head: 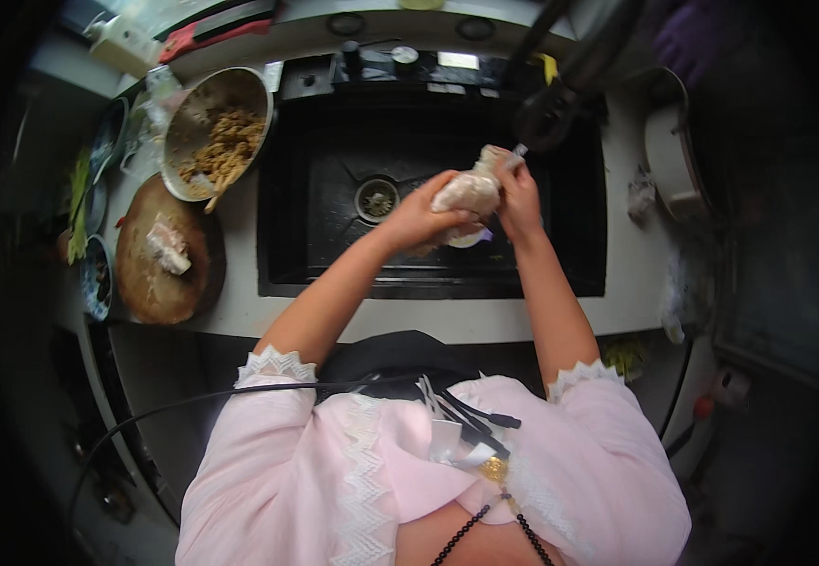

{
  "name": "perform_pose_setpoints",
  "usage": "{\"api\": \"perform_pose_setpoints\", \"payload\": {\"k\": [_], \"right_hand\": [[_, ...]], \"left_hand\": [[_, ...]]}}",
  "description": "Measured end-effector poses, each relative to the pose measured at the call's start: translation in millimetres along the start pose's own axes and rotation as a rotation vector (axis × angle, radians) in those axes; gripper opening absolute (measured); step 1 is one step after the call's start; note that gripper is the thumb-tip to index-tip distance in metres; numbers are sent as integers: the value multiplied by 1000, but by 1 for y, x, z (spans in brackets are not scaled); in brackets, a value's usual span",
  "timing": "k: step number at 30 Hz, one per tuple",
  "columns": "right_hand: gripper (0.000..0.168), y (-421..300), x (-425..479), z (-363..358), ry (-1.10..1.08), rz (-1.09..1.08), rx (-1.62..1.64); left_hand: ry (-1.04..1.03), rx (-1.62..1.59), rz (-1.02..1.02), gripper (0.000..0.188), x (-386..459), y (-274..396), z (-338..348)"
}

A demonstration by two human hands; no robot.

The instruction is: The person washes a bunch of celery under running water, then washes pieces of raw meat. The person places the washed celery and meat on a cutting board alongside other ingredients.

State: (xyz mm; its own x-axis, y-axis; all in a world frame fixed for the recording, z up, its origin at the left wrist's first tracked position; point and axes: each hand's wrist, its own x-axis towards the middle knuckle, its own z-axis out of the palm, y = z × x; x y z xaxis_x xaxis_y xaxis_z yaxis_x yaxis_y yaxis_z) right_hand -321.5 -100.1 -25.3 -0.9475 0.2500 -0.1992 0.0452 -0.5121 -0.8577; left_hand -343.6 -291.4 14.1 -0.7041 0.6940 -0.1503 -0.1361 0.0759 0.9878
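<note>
Over a black sink (324,262), my left hand (420,219) grips a pale, bulging mass (469,194) that looks like raw meat or animal casing. My right hand (520,194) pinches the narrower upper end of the same mass, close beneath the dark faucet head (543,117). A thin bright streak shows between faucet and fingers; I cannot tell if it is water. Partly hidden under my hands, a pale round thing with a purple edge (469,239) lies in the sink. The metal drain strainer (377,201) is left of my hands.
Left of the sink, a round wooden chopping board (200,283) bears a pale piece of raw meat (168,245). Behind it a large bowl (184,117) holds brown chopped filling (229,145) and chopsticks (220,189). A blue-patterned bowl (96,283) stands at far left. A black cable (190,403) crosses before me.
</note>
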Motion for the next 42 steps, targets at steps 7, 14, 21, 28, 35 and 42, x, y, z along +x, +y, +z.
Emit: {"api": "perform_pose_setpoints", "payload": {"k": [7,14,21,28,35,42], "right_hand": [[28,96,-3,-37,106,471,-222],[33,70,-28,25,-170,515,-409],[43,57,-7,14,-406,624,51],[41,14,82,-55,-65,337,-361],[30,9,176,-30,-155,466,-340],[41,15,152,-41,-386,534,-103]], "left_hand": [[-158,-416,-522,54,-21,-72,-20],[21,-476,-458,44,-71,-71,-44],[109,-689,-436,47,-98,-42,-56],[153,-662,-308,51,-128,-20,-74],[246,-557,-233,57,-169,-4,-83],[263,-480,-293,57,-191,16,-87]]}}
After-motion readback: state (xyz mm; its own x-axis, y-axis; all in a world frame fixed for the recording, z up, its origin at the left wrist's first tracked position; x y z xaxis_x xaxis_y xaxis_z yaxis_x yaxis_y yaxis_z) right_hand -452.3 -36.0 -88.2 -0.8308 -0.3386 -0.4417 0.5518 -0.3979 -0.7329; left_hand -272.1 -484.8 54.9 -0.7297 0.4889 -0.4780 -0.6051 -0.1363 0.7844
